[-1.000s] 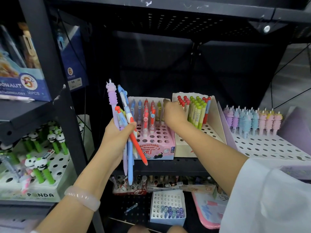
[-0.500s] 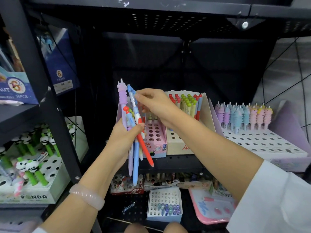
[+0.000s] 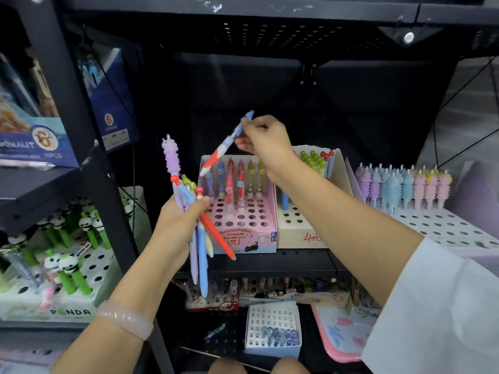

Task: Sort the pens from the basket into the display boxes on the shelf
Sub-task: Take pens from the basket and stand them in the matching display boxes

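**One pen drawn out of the bundle and held over the pink box**

Since half a second ago, a blue, white and red pen point(image 3: 226, 143) has been lifted clear of the bundle; it was then pinched at its top while standing among the others, and is now held apart, slanting down to the left.

At the far left, a white perforated display box point(image 3: 89, 268) printed "PANDA" is seen, with green pens topped by rounded panda heads. Beside it, the left hand point(image 3: 175, 225) is raised with its palm turned inward, a smooth pale bangle point(image 3: 125, 318) on the wrist. Its fingers and thumb are curled round a bundle of pens point(image 3: 198, 238): a lilac one with a ribbed, soft-looking top, a light blue one, a cream one and a glossy red one splayed out to the right.

Behind the bundle, a pink cardboard display box point(image 3: 244, 238) with round holes stands on the black metal shelf point(image 3: 283, 261); slim pens are slotted upright in its back rows. Above it, the right hand point(image 3: 266, 141) is held with the wrist bent, the single pen pinched near its upper end between thumb and fingertips, its lower tip just above the box's rear left corner. A white sleeve point(image 3: 437, 306) covers the upper forearm.

Next to the right, a cream box point(image 3: 307, 230) holds green-topped pens, and a white perforated tray point(image 3: 442, 225) carries ribbed pastel pens.
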The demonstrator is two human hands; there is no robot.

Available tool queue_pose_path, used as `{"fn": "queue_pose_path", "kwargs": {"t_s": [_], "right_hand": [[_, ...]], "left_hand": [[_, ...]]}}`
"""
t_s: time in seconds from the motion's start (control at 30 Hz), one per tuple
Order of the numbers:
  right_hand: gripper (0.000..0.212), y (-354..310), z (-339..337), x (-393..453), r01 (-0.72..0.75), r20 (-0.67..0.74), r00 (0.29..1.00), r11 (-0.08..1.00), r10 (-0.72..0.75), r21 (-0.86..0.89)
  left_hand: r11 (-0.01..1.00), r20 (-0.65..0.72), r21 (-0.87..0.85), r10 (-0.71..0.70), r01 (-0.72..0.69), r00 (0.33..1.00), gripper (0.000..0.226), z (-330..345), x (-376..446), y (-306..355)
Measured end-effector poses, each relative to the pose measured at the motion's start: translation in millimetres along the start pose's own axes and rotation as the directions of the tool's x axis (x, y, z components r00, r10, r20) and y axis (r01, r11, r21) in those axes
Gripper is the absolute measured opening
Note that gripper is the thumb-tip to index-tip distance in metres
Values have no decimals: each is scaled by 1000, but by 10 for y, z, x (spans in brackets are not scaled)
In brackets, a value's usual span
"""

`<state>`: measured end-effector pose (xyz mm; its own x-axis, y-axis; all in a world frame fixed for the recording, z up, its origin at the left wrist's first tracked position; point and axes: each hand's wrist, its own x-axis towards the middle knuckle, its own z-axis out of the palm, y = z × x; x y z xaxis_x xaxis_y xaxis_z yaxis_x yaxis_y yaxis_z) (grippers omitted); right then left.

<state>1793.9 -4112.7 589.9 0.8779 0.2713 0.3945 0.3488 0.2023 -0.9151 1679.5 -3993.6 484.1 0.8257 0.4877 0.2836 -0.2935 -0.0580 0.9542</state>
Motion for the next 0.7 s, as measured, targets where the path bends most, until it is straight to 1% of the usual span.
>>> {"fn": "queue_pose_path", "kwargs": {"t_s": [0.03, 0.1, 0.17, 0.2, 0.27, 0.3, 0.37, 0.47, 0.7], "right_hand": [[14, 12, 30, 35, 37, -21, 999, 998, -37, -42], [19, 68, 101, 73, 137, -22, 989, 962, -146, -237], [21, 160, 170, 89, 238, 57, 969, 845, -240, -479], [19, 216, 197, 93, 274, 112, 960, 773, -257, -572], [17, 338, 229, 96, 308, 200, 951, 649, -236, -696], [17, 394, 230, 99, 308, 222, 951, 605, -214, -734], [17, 475, 209, 110, 287, 225, 958, 576, -179, -765], [17, 510, 179, 140, 244, 201, 970, 611, -140, -753], [18, 507, 175, 143, 244, 180, 970, 616, -164, -749]], "left_hand": [[1000, -21, 0, -4, 4, 1000, 8, -43, 18, 7], [999, -66, -24, -27, 25, 997, 7, -124, 57, 18], [998, -93, -37, -49, 46, 994, 7, -193, 85, 17], [998, -98, -46, -56, 52, 994, 7, -218, 92, 9], [997, -98, -63, -57, 51, 994, 7, -256, 91, -17], [997, -93, -66, -53, 47, 994, 7, -267, 86, -32], [997, -89, -56, -48, 43, 995, 8, -270, 80, -62], [998, -86, -37, -59, 56, 994, 8, -256, 88, -86], [995, -81, -51, -88, 84, 993, 7, -184, 87, -61]]}}
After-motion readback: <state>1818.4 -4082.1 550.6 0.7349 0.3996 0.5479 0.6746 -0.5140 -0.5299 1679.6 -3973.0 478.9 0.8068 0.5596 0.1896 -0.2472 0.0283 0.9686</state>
